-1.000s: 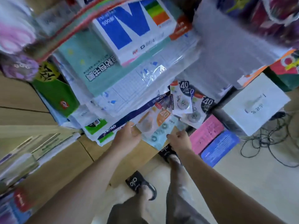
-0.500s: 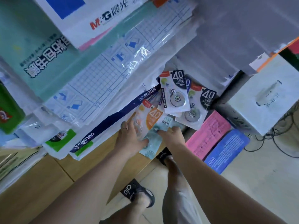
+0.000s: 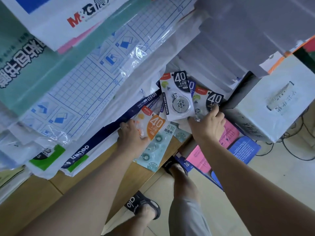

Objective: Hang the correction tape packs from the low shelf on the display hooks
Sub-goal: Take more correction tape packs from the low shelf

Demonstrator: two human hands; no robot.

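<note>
Several correction tape packs lie on the low wooden shelf [image 3: 109, 160]. My left hand [image 3: 132, 136] grips an orange-labelled "40" pack [image 3: 156, 124] that lies over a pale teal multi-pack [image 3: 154, 150]. My right hand [image 3: 207, 124] pinches the lower edges of the black-labelled "40" packs: a white one with a grey wheel [image 3: 178, 97] and another [image 3: 213, 98] to its right. A blue-labelled pack peeks out between them. No display hooks are in view.
Stacks of paper reams and plastic-wrapped grid sheets [image 3: 95, 72] overhang the shelf above the packs. A white box [image 3: 279, 99] stands at right with cables behind it. Pink [image 3: 228, 132] and blue [image 3: 243, 149] packets lie on the floor by my sandalled feet.
The view came closer. My right hand left the teal pack and moved up right to the black-labelled packs. My left hand stayed on the orange pack.
</note>
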